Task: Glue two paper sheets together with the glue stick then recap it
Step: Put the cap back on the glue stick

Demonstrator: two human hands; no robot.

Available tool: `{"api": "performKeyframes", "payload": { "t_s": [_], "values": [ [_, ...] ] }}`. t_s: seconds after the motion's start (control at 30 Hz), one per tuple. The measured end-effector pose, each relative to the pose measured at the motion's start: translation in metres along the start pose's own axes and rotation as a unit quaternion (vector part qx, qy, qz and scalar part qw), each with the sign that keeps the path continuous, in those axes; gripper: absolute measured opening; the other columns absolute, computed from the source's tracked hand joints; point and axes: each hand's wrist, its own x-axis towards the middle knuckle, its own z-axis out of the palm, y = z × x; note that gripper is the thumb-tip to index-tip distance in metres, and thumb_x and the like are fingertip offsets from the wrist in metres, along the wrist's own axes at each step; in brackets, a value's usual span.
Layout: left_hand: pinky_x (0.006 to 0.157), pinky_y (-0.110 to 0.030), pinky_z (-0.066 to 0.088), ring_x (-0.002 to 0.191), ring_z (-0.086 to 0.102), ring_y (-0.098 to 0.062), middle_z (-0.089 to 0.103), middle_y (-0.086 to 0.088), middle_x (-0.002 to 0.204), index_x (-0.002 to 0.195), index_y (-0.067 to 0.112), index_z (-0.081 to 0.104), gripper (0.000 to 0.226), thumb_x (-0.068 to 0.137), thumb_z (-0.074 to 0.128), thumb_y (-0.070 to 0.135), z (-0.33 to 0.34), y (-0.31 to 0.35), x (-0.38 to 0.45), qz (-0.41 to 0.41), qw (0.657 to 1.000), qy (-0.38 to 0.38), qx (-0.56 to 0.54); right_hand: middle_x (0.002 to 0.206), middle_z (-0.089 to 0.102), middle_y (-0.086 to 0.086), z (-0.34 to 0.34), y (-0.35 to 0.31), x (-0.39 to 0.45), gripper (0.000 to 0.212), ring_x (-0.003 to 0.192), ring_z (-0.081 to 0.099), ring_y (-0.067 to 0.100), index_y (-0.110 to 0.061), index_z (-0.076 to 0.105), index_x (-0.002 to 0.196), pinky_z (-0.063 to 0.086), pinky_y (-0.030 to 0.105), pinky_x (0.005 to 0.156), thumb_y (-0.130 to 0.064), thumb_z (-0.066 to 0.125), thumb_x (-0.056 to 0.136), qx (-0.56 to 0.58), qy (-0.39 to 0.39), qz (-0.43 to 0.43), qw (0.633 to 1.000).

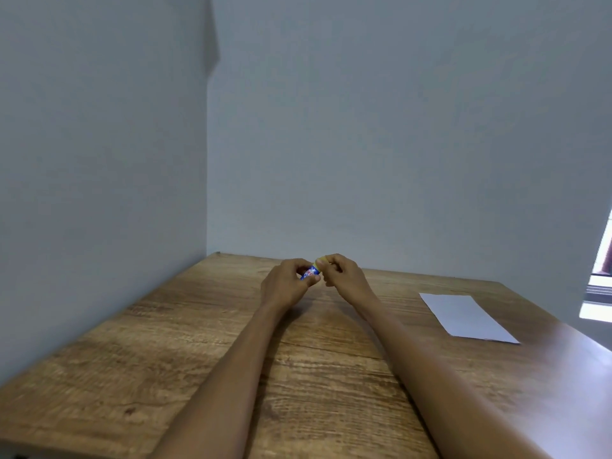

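The left hand (287, 282) is gripping the glue stick (309, 272) barrel, steadying it while the right hand (341, 271) is pinching its yellow cap (322, 260).

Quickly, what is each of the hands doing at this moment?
Left hand: closed, grips the blue body of the glue stick.
Right hand: closed, pinches the yellow cap at the stick's end.

Grainy, matt wood on the table (185, 342); on its right side, smooth matt white paper (467, 318). Above the table, the glue stick (310, 272) looks glossy blue plastic, yellow-capped.
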Motion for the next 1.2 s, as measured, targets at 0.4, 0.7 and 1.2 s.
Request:
{"api": "performKeyframes", "payload": {
  "t_s": [0.4,0.7,1.2],
  "values": [
    [0.056,-0.01,0.05,0.074,0.061,-0.007,0.062,-0.001,0.087,0.109,0.013,0.054,0.016,0.094,0.051,0.008,0.03,0.053,-0.008,-0.01,0.949,-0.02,-0.315,0.109,0.068,0.0,-0.046,0.001,-0.032,0.031,0.1,0.066,0.012,-0.015,0.06,0.12,0.054,0.022,0.079,-0.013,0.063,0.089,0.085,-0.028,-0.018,0.996],
    [0.089,-0.039,0.048,0.093,0.056,-0.024,0.056,-0.013,0.099,0.094,0.008,0.05,0.031,0.102,0.029,0.028,0.093,0.098,-0.008,-0.086,0.908,-0.13,-0.39,0.086,0.068,-0.01,-0.098,0.046,-0.025,0.017,0.085,0.066,0.01,-0.031,0.061,0.093,0.052,0.031,0.077,-0.035,0.068,0.079,-0.084,0.059,0.045,0.994],
    [0.065,-0.015,0.051,0.085,0.066,0.0,0.066,0.008,0.098,0.102,0.031,0.06,0.045,0.098,0.02,0.052,0.1,0.083,-0.017,-0.036,0.918,-0.19,-0.347,0.087,0.066,-0.008,-0.101,0.044,-0.032,0.017,0.087,0.064,0.013,-0.03,0.06,0.096,0.053,0.035,0.084,-0.022,0.065,0.082,-0.116,0.009,0.065,0.991]
  ]
}}
